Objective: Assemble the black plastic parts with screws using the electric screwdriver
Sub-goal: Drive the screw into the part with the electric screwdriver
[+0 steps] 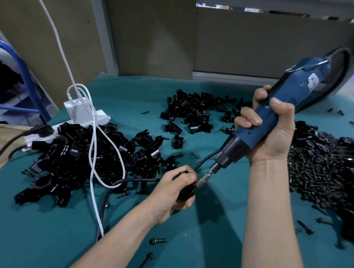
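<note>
- Nearest the viewer, loose black screws [158, 241] lie scattered on the green table mat [208, 245].
- The left hand [171, 195] is closed around a black plastic part [187, 191], held just above the mat at centre.
- The driver bit [205, 178] meets the part's right side at a slant; the screw itself is hidden by the fingers.
- The right hand [272, 133] is wrapped tight around the blue electric screwdriver [283, 109], which tilts up to the right.
- To drive well, it seems wise to line the bit up straight with the screw, press steadily, and brace the part against twisting.
- A pile of screws [319, 175] sits to the right.
- Assembled-looking parts [75, 156] are heaped at left, under a white cable [95, 143].
- Farther back lies a heap of small black pieces [195, 112].
</note>
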A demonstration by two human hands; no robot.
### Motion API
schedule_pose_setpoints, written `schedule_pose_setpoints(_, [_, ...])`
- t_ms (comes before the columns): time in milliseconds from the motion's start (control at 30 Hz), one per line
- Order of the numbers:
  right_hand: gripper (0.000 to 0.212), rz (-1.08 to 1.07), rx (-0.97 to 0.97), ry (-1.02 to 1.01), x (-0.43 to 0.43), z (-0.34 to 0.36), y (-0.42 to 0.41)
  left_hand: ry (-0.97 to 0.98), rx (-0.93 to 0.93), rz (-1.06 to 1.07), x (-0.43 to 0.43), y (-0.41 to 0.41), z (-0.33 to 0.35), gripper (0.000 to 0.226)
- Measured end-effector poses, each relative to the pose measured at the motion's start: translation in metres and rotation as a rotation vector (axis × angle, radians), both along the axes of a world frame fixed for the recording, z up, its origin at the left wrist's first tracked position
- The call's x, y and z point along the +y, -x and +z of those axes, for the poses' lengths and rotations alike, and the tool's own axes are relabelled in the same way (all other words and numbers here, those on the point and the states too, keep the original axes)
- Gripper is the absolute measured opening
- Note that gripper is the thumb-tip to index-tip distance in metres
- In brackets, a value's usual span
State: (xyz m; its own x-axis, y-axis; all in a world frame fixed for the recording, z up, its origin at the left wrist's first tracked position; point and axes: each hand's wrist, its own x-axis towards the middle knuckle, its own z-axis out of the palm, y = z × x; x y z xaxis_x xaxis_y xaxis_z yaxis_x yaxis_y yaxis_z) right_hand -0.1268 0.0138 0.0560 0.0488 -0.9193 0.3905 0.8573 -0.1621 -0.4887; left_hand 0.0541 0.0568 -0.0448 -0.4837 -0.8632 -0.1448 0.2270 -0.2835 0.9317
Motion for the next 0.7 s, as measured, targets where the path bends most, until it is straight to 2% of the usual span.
schedule_pose_setpoints(400, [0.048, -0.004, 0.058, 0.045, 0.0024, 0.0037, -0.0053, -0.002, 0.027, 0.070, -0.0001, 0.0019, -0.0001, 0.016])
schedule_pose_setpoints(700, [0.051, 0.051, -0.002, 0.074, 0.0010, 0.0014, -0.0081, -0.023, 0.022, 0.073, -0.0012, 0.0002, -0.0021, 0.017])
